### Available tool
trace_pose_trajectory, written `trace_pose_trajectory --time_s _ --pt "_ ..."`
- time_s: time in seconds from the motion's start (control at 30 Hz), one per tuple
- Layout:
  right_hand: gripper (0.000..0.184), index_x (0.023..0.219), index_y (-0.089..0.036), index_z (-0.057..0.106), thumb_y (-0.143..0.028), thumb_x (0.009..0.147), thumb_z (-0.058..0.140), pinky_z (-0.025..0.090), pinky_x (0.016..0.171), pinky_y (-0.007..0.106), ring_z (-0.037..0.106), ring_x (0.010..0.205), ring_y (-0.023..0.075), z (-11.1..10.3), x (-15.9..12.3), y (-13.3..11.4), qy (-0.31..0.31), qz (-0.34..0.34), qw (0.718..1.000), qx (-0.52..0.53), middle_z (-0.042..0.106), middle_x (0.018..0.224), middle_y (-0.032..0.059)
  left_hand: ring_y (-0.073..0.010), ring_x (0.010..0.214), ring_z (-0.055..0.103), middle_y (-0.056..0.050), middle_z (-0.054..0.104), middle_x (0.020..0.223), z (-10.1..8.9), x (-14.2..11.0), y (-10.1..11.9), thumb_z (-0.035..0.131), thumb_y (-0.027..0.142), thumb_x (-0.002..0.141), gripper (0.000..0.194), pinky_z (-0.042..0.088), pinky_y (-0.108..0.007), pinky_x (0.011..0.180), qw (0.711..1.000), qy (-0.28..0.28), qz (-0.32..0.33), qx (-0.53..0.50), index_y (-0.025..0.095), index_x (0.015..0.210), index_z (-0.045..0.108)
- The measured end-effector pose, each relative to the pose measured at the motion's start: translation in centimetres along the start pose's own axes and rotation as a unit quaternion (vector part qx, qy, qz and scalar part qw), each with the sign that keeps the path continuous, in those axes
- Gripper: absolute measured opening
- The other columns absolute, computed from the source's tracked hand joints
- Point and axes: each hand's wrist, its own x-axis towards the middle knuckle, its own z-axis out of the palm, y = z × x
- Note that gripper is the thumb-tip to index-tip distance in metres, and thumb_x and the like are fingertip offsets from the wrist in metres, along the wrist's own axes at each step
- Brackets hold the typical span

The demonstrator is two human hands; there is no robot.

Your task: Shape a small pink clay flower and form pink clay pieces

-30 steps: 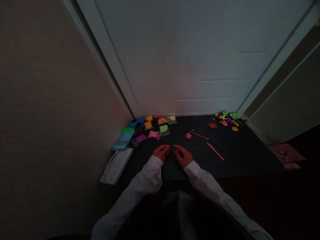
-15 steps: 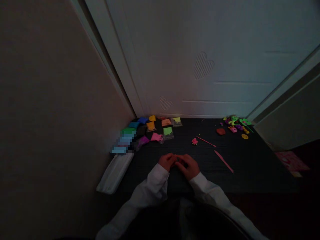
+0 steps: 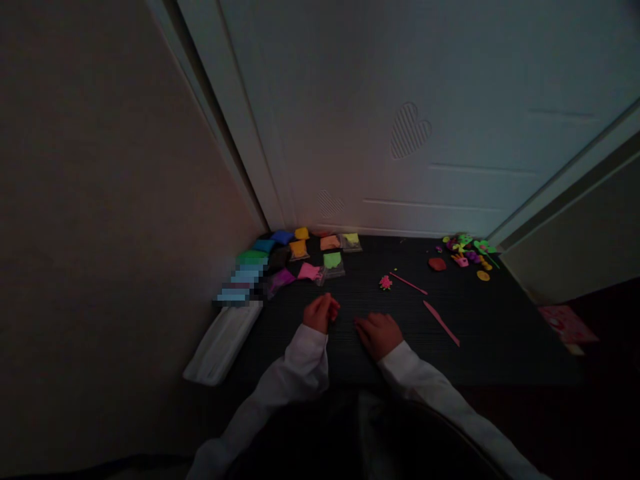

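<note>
Over the near middle of the dark table, my left hand [image 3: 317,313] is closed with its fingers curled in. Something reddish shows at its fingertips, too dim and small to name. My right hand [image 3: 381,335] is a short way to the right, low over the tabletop, thumb and fingertips drawn together; whatever they may hold is hidden. Beyond the right hand lies a small pink flower-like clay piece [image 3: 385,283] with green at its edge. A thin pink stick tool [image 3: 409,283] and a pink modelling knife [image 3: 441,323] lie to its right.
Several bags of coloured clay, among them a light green bag [image 3: 333,261], lie at the back left. A white tray [image 3: 223,343] sits along the left edge. A red clay piece [image 3: 437,265] and small colourful clay shapes [image 3: 461,261] occupy the back right. A white door [image 3: 350,133] stands behind.
My hands were together around something reddish; now they are apart, the left moved leftward and slightly up, the right slightly right. The view has shifted a little.
</note>
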Motion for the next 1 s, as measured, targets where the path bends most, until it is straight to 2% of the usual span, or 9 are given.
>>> trace_pose_trajectory --time_s 0.17,0.33,0.5,0.63,0.77,0.9,1.0 --pt "0.034 0.109 -0.031 0.048 -0.041 0.078 0.036 0.024 0.067 0.033 0.043 0.074 0.0175 -1.2 -1.0 -0.5 -0.051 -0.04 0.997 -0.049 0.053 0.078 0.0047 -0.0057 0.038 0.042 0.0 0.051 0.051 0.1 0.0 0.4 0.052 0.047 0.063 0.036 0.028 -0.02 0.036 0.999 0.008 -0.001 -0.034 0.012 0.055 0.05" --pt "0.042 0.114 -0.03 0.043 -0.046 0.079 0.03 0.021 0.069 0.035 0.041 0.078 0.0195 -2.2 -1.0 -0.7 -0.074 -0.004 0.991 -0.115 0.05 0.082 0.0072 -0.0058 0.039 0.043 0.0 0.052 0.05 0.1 -0.2 0.5 0.053 0.045 0.062 0.034 0.029 -0.02 0.037 0.999 0.007 -0.008 -0.046 0.012 0.055 0.05" --pt "0.051 0.119 -0.031 0.036 -0.055 0.074 0.031 0.02 0.071 0.035 0.04 0.078 0.0191 -2.5 -1.0 -0.8 -0.129 -0.087 0.983 -0.1 0.05 0.085 0.0062 -0.0054 0.038 0.042 0.0 0.052 0.05 0.1 -0.1 0.4 0.054 0.044 0.062 0.034 0.028 -0.02 0.036 0.999 0.0 -0.012 -0.051 0.012 0.054 0.05" --pt "0.049 0.119 -0.029 0.037 -0.051 0.077 0.027 0.02 0.07 0.035 0.04 0.08 0.0197 -2.8 -0.7 -0.4 -0.116 -0.026 0.984 -0.134 0.049 0.085 0.0077 -0.0059 0.04 0.043 -0.001 0.052 0.052 0.1 -0.1 0.6 0.053 0.045 0.062 0.034 0.029 -0.02 0.037 0.998 -0.004 -0.016 -0.058 0.012 0.055 0.051" --pt "0.054 0.121 -0.031 0.033 -0.057 0.074 0.028 0.021 0.07 0.035 0.04 0.078 0.0189 -2.9 -0.5 -0.3 -0.152 -0.101 0.976 -0.116 0.049 0.086 0.0066 -0.0059 0.04 0.043 -0.001 0.052 0.052 0.1 -0.3 0.7 0.053 0.045 0.062 0.034 0.029 -0.02 0.037 0.998 -0.006 -0.019 -0.058 0.012 0.055 0.051" --pt "0.051 0.12 -0.029 0.035 -0.053 0.077 0.026 0.021 0.069 0.034 0.04 0.078 0.0193 -2.8 -0.4 -0.3 -0.122 -0.041 0.982 -0.14 0.049 0.085 0.0079 -0.0059 0.04 0.043 -0.001 0.052 0.052 0.1 -0.3 0.7 0.053 0.045 0.062 0.034 0.029 -0.02 0.038 0.998 -0.007 -0.018 -0.053 0.012 0.055 0.051" --pt "0.055 0.12 -0.032 0.035 -0.059 0.072 0.03 0.021 0.071 0.035 0.041 0.078 0.0191 -2.7 -0.4 -0.3 -0.147 -0.104 0.977 -0.118 0.05 0.085 0.0063 -0.0059 0.04 0.043 -0.001 0.052 0.051 0.1 -0.3 0.7 0.052 0.045 0.063 0.035 0.029 -0.02 0.038 0.999 -0.013 -0.018 -0.049 0.011 0.055 0.052"
